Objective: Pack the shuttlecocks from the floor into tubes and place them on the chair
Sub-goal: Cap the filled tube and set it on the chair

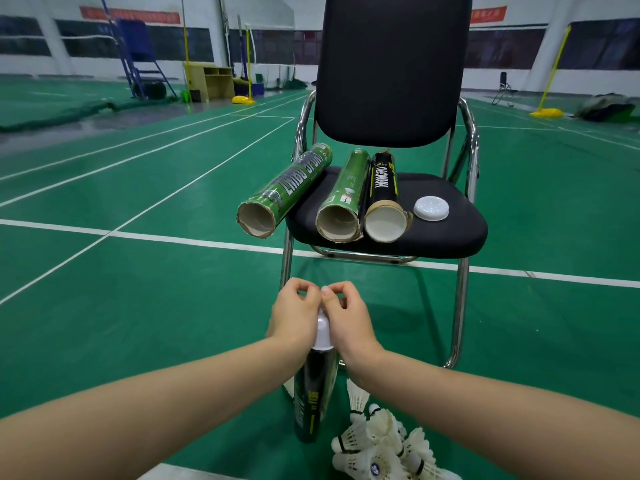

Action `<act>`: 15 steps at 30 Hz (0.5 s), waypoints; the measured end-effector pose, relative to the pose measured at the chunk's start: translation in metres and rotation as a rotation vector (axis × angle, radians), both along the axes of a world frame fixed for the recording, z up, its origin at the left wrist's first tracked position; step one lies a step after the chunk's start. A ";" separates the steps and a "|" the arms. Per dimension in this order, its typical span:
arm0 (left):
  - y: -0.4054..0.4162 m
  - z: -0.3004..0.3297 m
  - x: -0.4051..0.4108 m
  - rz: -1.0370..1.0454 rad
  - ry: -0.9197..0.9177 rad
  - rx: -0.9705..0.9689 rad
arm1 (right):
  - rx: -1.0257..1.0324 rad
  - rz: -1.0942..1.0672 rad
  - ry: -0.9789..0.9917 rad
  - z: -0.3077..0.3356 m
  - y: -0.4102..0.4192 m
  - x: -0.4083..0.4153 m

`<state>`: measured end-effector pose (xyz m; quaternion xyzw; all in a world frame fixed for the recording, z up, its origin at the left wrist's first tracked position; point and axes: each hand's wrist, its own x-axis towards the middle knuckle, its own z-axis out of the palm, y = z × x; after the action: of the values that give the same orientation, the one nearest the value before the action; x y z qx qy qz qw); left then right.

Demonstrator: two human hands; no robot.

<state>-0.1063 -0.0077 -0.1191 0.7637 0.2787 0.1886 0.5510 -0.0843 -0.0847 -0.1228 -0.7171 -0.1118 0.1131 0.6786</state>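
below the chair [391,71], low at centre, both hands are meeting over the white cap [323,332] of a dark tube [313,396] that is standing upright on the green floor [138,306]. left hand [294,315] is curling round the cap from the left side, fingertips bent over its top. right hand [348,318] is curling round it from the right, thumb and fingers bent, tips nearly touching those of the left hand. cap is sitting on the tube's top end.

shuttlecocks [381,445] are lying in a loose pile on the floor just right of the tube's base; one more is showing partly behind the tube on its left.

on the seat, three tubes are lying on their sides, open ends toward the camera: a green tube [287,192] overhanging the left edge, a second green tube [346,199] beside it, and a black tube [384,192] touching that one. a loose white lid [432,208] is lying on the seat just right of the black tube.
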 end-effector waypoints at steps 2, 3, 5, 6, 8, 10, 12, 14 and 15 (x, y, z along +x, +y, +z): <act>0.004 0.000 0.002 0.014 0.006 0.016 | -0.009 -0.005 -0.016 0.002 0.003 0.001; 0.006 0.001 0.002 0.024 0.011 0.029 | -0.014 -0.007 -0.021 0.003 0.006 0.000; 0.011 0.002 0.000 0.036 0.019 0.044 | -0.030 -0.005 -0.032 0.006 0.011 -0.002; 0.013 0.003 -0.003 0.042 0.022 0.046 | -0.040 -0.005 -0.034 0.006 0.014 -0.004; 0.017 0.003 -0.010 0.064 0.028 0.051 | -0.063 -0.005 -0.026 0.004 0.020 -0.010; 0.016 0.003 -0.018 0.088 0.044 0.049 | -0.084 -0.024 -0.012 0.002 0.024 -0.016; 0.014 0.002 -0.027 0.094 0.067 0.046 | -0.121 -0.019 0.005 0.001 0.023 -0.022; 0.012 0.000 -0.034 0.074 0.108 0.063 | -0.214 0.031 0.036 -0.001 0.020 -0.027; 0.011 0.000 -0.036 0.054 0.129 0.082 | -0.271 0.065 0.056 -0.002 0.017 -0.028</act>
<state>-0.1424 0.0031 -0.1194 0.7885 0.3261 0.1652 0.4946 -0.1119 -0.0675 -0.1248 -0.7947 -0.0996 0.1688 0.5745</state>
